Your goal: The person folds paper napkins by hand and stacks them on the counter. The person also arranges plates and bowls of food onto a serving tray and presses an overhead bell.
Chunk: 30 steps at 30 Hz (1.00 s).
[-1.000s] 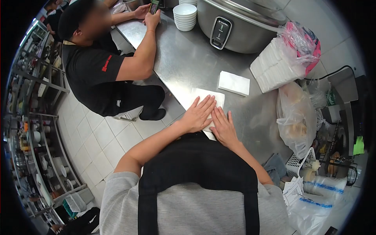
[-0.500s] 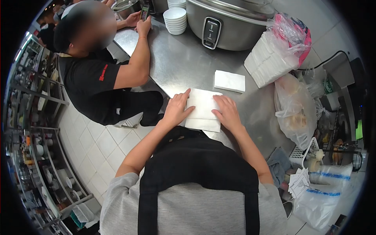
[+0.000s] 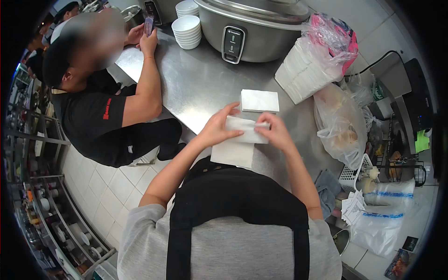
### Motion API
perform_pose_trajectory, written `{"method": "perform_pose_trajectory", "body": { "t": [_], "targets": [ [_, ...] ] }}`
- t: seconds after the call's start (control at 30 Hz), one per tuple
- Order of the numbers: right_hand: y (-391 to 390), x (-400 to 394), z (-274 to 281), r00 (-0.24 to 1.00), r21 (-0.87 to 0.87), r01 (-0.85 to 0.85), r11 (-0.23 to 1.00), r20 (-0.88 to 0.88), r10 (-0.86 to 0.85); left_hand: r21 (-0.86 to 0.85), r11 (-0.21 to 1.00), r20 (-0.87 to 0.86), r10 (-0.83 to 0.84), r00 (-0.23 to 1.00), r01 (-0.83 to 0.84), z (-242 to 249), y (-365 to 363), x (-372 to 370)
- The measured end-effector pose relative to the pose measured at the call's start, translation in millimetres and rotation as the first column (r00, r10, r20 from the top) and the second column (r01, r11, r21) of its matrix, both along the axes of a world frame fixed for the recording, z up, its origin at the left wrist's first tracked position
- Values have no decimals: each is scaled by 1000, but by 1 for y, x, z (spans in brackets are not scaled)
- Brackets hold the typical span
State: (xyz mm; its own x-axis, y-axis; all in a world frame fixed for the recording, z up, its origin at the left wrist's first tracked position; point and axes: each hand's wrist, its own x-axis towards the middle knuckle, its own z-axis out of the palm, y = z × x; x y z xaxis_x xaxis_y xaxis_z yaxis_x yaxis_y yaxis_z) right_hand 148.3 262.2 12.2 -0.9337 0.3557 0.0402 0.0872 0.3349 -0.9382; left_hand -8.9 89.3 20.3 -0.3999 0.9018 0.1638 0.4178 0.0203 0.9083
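Observation:
A folded white paper napkin (image 3: 241,136) is between my two hands at the front edge of the steel table. My left hand (image 3: 218,128) grips its left side, thumb on the near face and fingers at the far edge. My right hand (image 3: 274,132) pinches its right end with bent fingers. Just nearer to me lies an unfolded-looking white napkin sheet (image 3: 232,155), partly under the held one. Beyond my hands sits a neat stack of folded napkins (image 3: 260,101).
A large grey cooker (image 3: 254,32) and stacked white bowls (image 3: 187,35) stand at the back. To the right are a plastic-wrapped napkin pack (image 3: 305,70) and a filled plastic bag (image 3: 343,123). A co-worker (image 3: 88,107) leans on the table (image 3: 186,88) at left, holding a phone (image 3: 149,26).
My hands have gone from lying flat on the napkin to gripping it by its sides, and its far part is now folded narrower. The camera view has shifted slightly.

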Motion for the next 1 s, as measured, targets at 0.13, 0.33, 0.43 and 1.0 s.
{"method": "perform_pose_trajectory", "body": {
  "t": [0.13, 0.33, 0.43, 1.0],
  "targets": [
    [45, -14, 27, 969, -210, 235, 949, -21, -245, 41, 998, 372, -60, 926, 48, -13, 62, -19],
    [102, -46, -26, 902, -173, 421, 891, -21, -431, -92, 963, 306, 270, 913, -254, -44, 121, -50],
    [108, -50, -51, 879, -63, 473, 879, -37, -475, -111, 950, 244, 310, 919, -292, -57, 127, -53],
    [77, -37, -72, 848, -15, 525, 851, -82, -524, 46, 944, 299, 298, 906, -326, -74, 126, -2]
  ]
}}
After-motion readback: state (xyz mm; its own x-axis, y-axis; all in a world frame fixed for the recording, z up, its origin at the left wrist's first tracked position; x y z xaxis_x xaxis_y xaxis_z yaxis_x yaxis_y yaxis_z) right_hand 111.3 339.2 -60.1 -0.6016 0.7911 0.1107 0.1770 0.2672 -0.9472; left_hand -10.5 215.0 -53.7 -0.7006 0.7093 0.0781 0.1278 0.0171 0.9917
